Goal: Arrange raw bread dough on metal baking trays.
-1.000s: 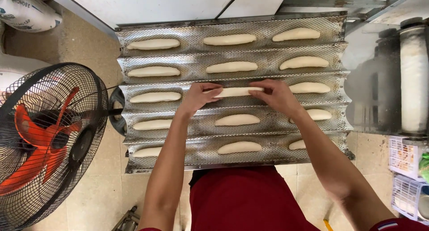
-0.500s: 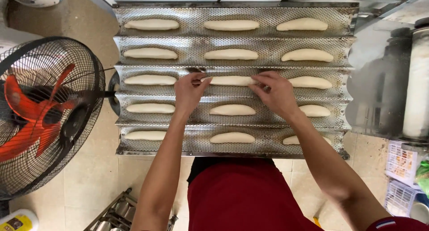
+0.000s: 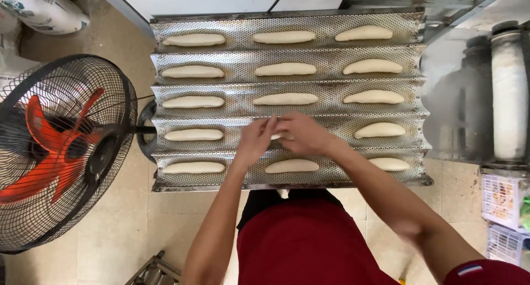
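Over the fourth channel from the far edge, left hand [image 3: 255, 139] and right hand [image 3: 302, 132] meet, fingers closed on a mostly hidden dough piece [image 3: 275, 136], on the perforated tray [image 3: 331, 70] of dough loaves [image 3: 285, 69], fan [image 3: 58, 147] at left.

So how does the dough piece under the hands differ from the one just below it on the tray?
The dough piece under the hands is almost wholly covered by the left hand and right hand, with only a small bit showing; the dough piece below it lies bare, full length, untouched. They lie in neighbouring troughs of the perforated tray. Both are pale, in the middle column.
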